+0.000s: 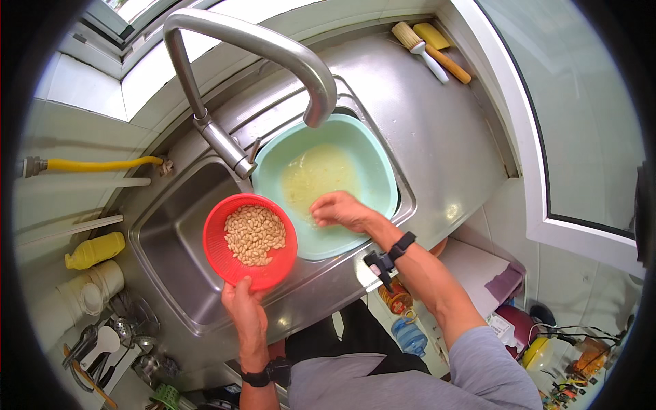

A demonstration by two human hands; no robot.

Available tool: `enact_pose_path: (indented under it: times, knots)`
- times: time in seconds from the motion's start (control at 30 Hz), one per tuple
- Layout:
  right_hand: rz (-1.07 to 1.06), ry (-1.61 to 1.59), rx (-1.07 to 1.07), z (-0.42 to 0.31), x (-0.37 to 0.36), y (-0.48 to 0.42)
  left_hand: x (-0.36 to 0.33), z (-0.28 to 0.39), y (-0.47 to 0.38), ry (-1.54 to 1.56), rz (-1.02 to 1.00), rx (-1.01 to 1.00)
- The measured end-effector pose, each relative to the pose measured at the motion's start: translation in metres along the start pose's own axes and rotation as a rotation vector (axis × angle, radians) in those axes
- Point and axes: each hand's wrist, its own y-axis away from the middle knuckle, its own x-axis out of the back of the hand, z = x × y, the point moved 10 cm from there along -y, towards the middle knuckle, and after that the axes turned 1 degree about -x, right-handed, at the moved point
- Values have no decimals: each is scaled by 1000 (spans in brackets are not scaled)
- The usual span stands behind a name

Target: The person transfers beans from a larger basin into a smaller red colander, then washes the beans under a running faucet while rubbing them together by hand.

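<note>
My left hand [246, 305] grips the near rim of a red plastic colander [217, 251], thumb on top, over the divider side of the empty left sink basin [174, 256]. Pale beans or seeds [254, 233] lie in the colander. To its right, a mint-green plastic basin [376, 164] sits in the right sink and holds cloudy yellowish water [325, 171]. Above that basin's near part is my right hand [338, 210], its fingers bent and drawn together; whether something small is between them cannot be told.
A steel faucet [256, 38] arches over the mint-green basin. Brushes [423, 54] and a yellow sponge [431, 35] lie at the back right of the steel counter. At left are a yellow hose [102, 164], a yellow bottle [96, 251] and hanging utensils [102, 346].
</note>
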Motion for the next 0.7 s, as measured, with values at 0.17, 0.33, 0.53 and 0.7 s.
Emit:
enact_pose_path:
  times: [0.17, 0.33, 0.53, 0.7]
  knots:
    - [148, -108, 122, -42, 44, 33, -3, 1, 2, -4, 1, 2]
    - [328, -116, 309, -78, 56, 67, -8, -15, -3, -42, -14, 32]
    - [295, 182, 711, -140, -35, 134, -35, -37, -6, -79, -114, 78]
    - [160, 1035, 1028, -123, -113, 144, -49, -45, -7, -83, -122, 82]
